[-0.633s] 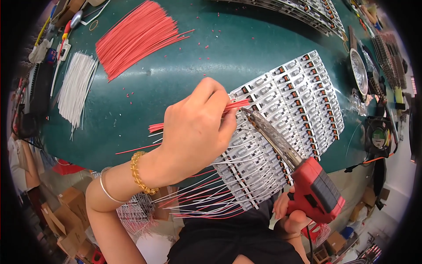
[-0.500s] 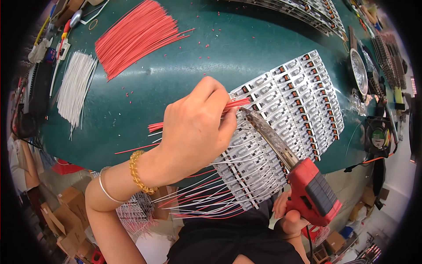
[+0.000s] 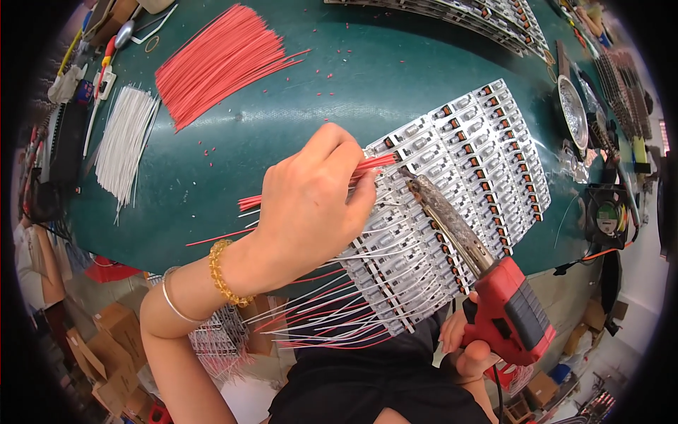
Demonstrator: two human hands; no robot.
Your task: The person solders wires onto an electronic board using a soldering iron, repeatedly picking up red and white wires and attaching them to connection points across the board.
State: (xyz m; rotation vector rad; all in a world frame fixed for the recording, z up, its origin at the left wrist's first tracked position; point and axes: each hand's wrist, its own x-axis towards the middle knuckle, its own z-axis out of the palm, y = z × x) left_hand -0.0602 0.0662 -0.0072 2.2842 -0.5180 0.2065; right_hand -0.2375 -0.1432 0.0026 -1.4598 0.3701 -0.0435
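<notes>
Thin red and white wires [image 3: 339, 345] fringe the near left of the silver gridded panel [image 3: 466, 177], far right seemingly unwired — left hand [image 3: 311, 201] pinching red strands [image 3: 378, 162], right hand [image 3: 466, 346] gripping a red-black soldering gun [image 3: 512, 307]

Bright, even light covers a green tabletop [image 3: 212, 180], with a pale streak of glare across its surface and a dark shadow beneath stacked panels [image 3: 487, 25] at the upper edge. The left hand [image 3: 311, 198] and a silvery board panel [image 3: 459, 169] appear crisp, while cardboard boxes [image 3: 116, 325] at lower left look softer. Fisheye distortion bows the tabletop's outline; black vignetting fills the corners.
</notes>
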